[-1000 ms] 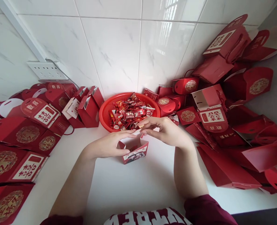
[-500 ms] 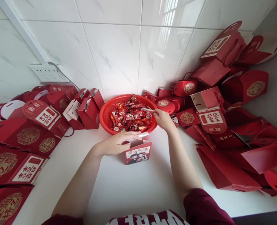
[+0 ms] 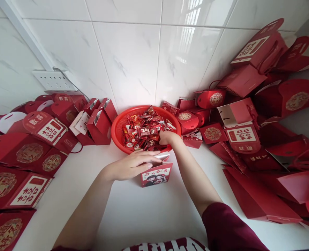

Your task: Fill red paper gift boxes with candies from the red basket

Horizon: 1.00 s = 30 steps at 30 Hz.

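Note:
A small open-topped red carton (image 3: 156, 177), with a cartoon couple on its front, stands upright on the white tabletop. My left hand (image 3: 133, 165) lies over the carton's top left edge, fingers stretched out and touching it. Behind the carton, a round red plastic basket (image 3: 115, 129) is heaped with wrapped candies (image 3: 144, 130). My right hand (image 3: 167, 138) is down among the candies at the basket's right front. Its fingers are curled, and their tips are hidden, so what they grip cannot be made out.
Red gift boxes (image 3: 31, 151) line the left side. Open cartons (image 3: 99, 125) stand just left of the basket. More gift boxes (image 3: 242, 137) are piled high at right. A socket panel (image 3: 52, 81) is on the tiled wall (image 3: 130, 59) behind.
My right hand has moved from the basket's right rim down and inward among the candies. My left hand and the carton have shifted slightly right, its fingers now straighter. The view has shifted slightly.

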Motion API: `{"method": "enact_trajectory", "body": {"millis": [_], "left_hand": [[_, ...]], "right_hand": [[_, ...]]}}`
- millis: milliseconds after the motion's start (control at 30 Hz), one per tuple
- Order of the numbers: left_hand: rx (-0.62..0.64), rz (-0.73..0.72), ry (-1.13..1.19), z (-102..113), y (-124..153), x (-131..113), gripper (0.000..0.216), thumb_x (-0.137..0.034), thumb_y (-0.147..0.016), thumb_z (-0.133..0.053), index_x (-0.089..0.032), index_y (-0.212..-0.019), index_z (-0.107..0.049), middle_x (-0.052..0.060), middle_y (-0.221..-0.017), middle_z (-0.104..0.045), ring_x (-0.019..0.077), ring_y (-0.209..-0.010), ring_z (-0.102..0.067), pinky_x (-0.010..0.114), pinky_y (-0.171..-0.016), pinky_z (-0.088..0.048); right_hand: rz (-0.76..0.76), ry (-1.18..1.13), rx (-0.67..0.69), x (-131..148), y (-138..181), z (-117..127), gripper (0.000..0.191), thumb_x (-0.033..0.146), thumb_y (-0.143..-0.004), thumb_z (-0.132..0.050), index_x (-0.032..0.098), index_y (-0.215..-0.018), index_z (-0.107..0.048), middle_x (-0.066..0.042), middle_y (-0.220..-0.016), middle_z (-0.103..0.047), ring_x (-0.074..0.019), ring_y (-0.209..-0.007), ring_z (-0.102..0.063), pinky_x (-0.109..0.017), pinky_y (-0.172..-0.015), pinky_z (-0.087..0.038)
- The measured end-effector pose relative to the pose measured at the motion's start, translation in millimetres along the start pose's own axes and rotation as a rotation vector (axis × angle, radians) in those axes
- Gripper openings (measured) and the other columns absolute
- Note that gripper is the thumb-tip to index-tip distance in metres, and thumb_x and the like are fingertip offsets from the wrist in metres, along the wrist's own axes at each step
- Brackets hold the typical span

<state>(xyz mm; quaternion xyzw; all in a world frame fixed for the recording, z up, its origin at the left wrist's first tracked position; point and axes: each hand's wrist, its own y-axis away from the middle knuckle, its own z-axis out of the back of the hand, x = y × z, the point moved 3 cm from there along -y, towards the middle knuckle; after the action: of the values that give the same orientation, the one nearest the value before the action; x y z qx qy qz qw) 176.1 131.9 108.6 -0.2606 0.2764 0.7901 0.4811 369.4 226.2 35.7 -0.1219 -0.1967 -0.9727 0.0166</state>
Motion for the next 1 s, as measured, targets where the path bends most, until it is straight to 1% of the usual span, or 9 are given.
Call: {"method": "enact_trajectory", "body": {"millis": [133, 233, 367, 433, 533, 633, 767, 867, 1000], "left_hand": [[0.005, 0.012, 0.001, -0.2, -0.5, 0.2, 0.041, -0.036, -0.104, -0.033, -0.039, -0.141, -0.05, -0.01, -0.158, -0.034, 0.0183, -0.15, -0.025, 0.036, -0.124, -0.018], [-0.001, 0.006, 0.003, -0.6, -0.6, 0.0, 0.041, -0.036, -0.104, -0.033, -0.038, -0.141, -0.05, -0.01, -0.159, -0.032, 0.0188, -0.15, -0.025, 0.036, -0.124, -0.018], [-0.004, 0.006, 0.002, -1.3, -0.5, 1.3, 0.04, -0.037, -0.104, -0.033, -0.039, -0.141, -0.05, -0.01, -0.159, -0.032, 0.0195, -0.149, -0.026, 0.037, -0.124, -0.018], [-0.004, 0.002, 0.004, -1.4, -0.4, 2.1, 0.04, -0.038, -0.104, -0.033, -0.039, -0.141, -0.049, -0.009, -0.16, -0.031, 0.0201, -0.15, -0.026, 0.037, -0.123, -0.019], [-0.013, -0.001, 0.003, -1.2, -0.2, 3.2, 0.041, -0.039, -0.104, -0.033, -0.038, -0.141, -0.05, -0.008, -0.16, -0.032, 0.0209, -0.149, -0.026, 0.037, -0.123, -0.021], [-0.02, 0.011, 0.004, -1.2, -0.7, 3.8, 0.04, -0.041, -0.104, -0.034, -0.038, -0.14, -0.051, -0.007, -0.158, -0.036, 0.0209, -0.149, -0.028, 0.036, -0.122, -0.023], [-0.026, 0.003, 0.011, -0.7, -1.3, 2.8, 0.04, -0.04, -0.103, -0.036, -0.038, -0.14, -0.052, -0.007, -0.155, -0.041, 0.0211, -0.147, -0.031, 0.036, -0.122, -0.024], [-0.015, 0.0, 0.011, -0.9, -1.1, 3.0, 0.04, -0.039, -0.104, -0.035, -0.038, -0.14, -0.051, -0.007, -0.155, -0.041, 0.0205, -0.148, -0.029, 0.036, -0.122, -0.023], [-0.01, -0.018, 0.025, -0.9, -1.2, 3.3, 0.04, -0.038, -0.104, -0.034, -0.038, -0.141, -0.05, -0.007, -0.156, -0.039, 0.0206, -0.149, -0.028, 0.037, -0.123, -0.023]], "right_hand": [[0.077, -0.101, 0.023, -8.0, -2.9, 3.0, 0.021, 0.032, -0.096, -0.061, 0.015, -0.106, -0.066, -0.008, -0.108, -0.068, -0.0186, -0.093, -0.067, -0.038, -0.085, -0.055], [0.156, -0.231, -0.019, -10.5, -2.1, 5.8, 0.018, 0.021, -0.086, -0.07, 0.013, -0.102, -0.07, -0.01, -0.103, -0.073, -0.0241, -0.094, -0.068, -0.036, -0.088, -0.052], [0.303, -0.452, -0.076, -13.0, 2.0, 11.6, 0.04, 0.012, -0.082, -0.066, 0.018, -0.121, -0.067, -0.007, -0.119, -0.071, -0.026, -0.108, -0.064, -0.031, -0.096, -0.047], [0.366, -0.562, -0.088, -14.9, 4.1, 13.7, 0.046, 0.015, -0.084, -0.064, 0.022, -0.13, -0.061, -0.004, -0.129, -0.066, -0.0238, -0.114, -0.061, -0.031, -0.101, -0.044], [0.408, -0.712, -0.078, -17.8, 5.2, 13.3, 0.039, 0.023, -0.087, -0.063, 0.023, -0.126, -0.063, -0.002, -0.129, -0.065, -0.0216, -0.115, -0.06, -0.031, -0.101, -0.045], [0.372, -0.844, -0.057, -20.0, 4.4, 10.1, 0.032, 0.038, -0.092, -0.06, 0.022, -0.119, -0.066, -0.005, -0.127, -0.066, -0.0222, -0.112, -0.062, -0.029, -0.086, -0.053], [0.301, -0.998, -0.056, -19.5, 5.4, 7.7, 0.04, 0.052, -0.096, -0.051, 0.02, -0.116, -0.064, -0.009, -0.127, -0.066, -0.0247, -0.113, -0.063, -0.027, -0.071, -0.055], [0.304, -1.091, -0.062, -17.0, 9.7, 9.2, 0.046, 0.058, -0.095, -0.049, 0.017, -0.108, -0.065, -0.012, -0.117, -0.071, -0.0249, -0.11, -0.066, -0.03, -0.076, -0.054], [0.412, -1.229, -0.048, -15.1, 16.5, 13.2, 0.05, 0.064, -0.089, -0.056, 0.016, -0.09, -0.068, -0.013, -0.107, -0.075, -0.0258, -0.107, -0.067, -0.033, -0.085, -0.052]]}}
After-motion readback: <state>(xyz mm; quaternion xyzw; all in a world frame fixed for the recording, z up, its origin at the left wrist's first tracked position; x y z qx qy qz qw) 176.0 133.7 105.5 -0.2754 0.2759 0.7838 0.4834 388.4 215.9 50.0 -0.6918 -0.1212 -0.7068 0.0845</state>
